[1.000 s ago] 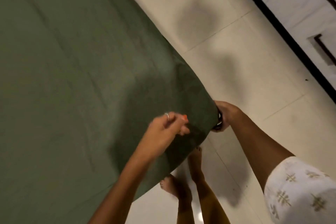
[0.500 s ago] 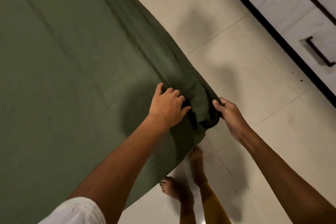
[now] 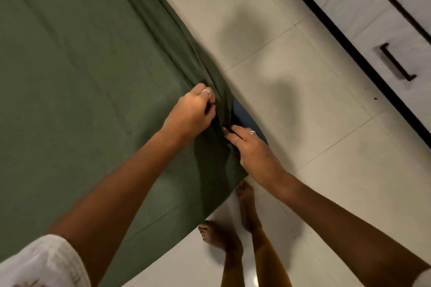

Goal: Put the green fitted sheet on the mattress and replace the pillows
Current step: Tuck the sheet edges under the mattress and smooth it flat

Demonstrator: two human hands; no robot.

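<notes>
Both our hands worked at the near corner of the bed. Our left hand (image 3: pixel 191 112) gripped a bunched fold of the green sheet (image 3: pixel 77 72) with curled fingers. Our right hand (image 3: pixel 253 149) pinched the sheet's edge just beside it (fingertips tucked into the fabric). Between them a blue patch of mattress (image 3: pixel 245 114) showed uncovered. We stood barefoot on the pale tiled floor (image 3: pixel 314 123), near a white cabinet (image 3: pixel 373 14).

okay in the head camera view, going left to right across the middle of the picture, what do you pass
Green fitted sheet → left hand gripping a bunched fold → blue mattress corner left bare → pale tiled floor → black drawer handle on the white cabinet.
</notes>
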